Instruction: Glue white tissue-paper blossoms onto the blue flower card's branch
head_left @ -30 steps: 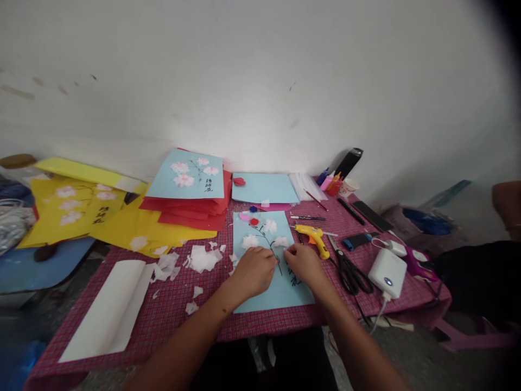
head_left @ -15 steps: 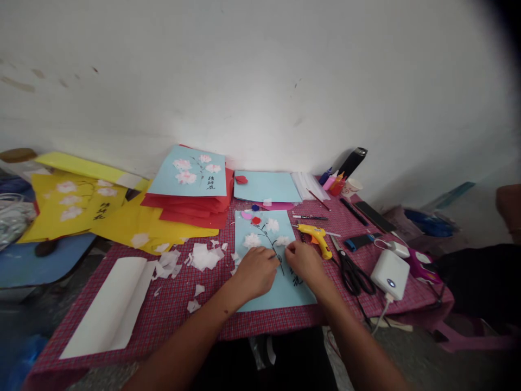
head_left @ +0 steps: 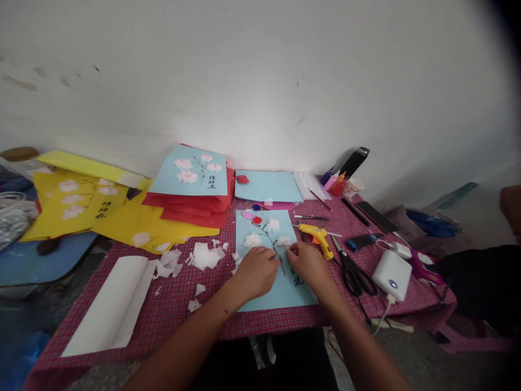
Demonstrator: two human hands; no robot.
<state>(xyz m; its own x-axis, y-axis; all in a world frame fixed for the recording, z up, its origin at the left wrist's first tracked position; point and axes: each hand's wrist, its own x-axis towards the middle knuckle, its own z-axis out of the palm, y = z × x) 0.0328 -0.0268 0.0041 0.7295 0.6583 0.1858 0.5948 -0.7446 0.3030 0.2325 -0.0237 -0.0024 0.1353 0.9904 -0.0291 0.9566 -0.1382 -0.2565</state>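
A light blue sheet (head_left: 268, 301) lies in front of me, bearing a dark drawn branch (head_left: 269, 239), brush-written characters and white crumpled-paper flowers (head_left: 273, 225). My left hand (head_left: 258, 272) rests over the branch's left side with its fingers curled in; what they hold, if anything, is hidden. At the lower edge of the right-hand white flower (head_left: 284, 240), my right hand (head_left: 304, 262) has thumb and fingers pinched together. Whatever is in that pinch is too small to make out. Red, pink and dark blue bits (head_left: 256, 220) lie along the sheet's top edge.
Right of the sheet are a yellow glue gun (head_left: 319, 237), black-handled scissors (head_left: 355, 273) and a white power bank (head_left: 392, 275). Torn white paper (head_left: 204, 256) and a folded white sheet (head_left: 108, 304) lie left. Behind stands a card stack (head_left: 191, 187); paint bottles (head_left: 338, 184) stand back right.
The view has shifted very slightly. Both hands keep nearly the same place on the blue sheet; nothing else visibly differs.
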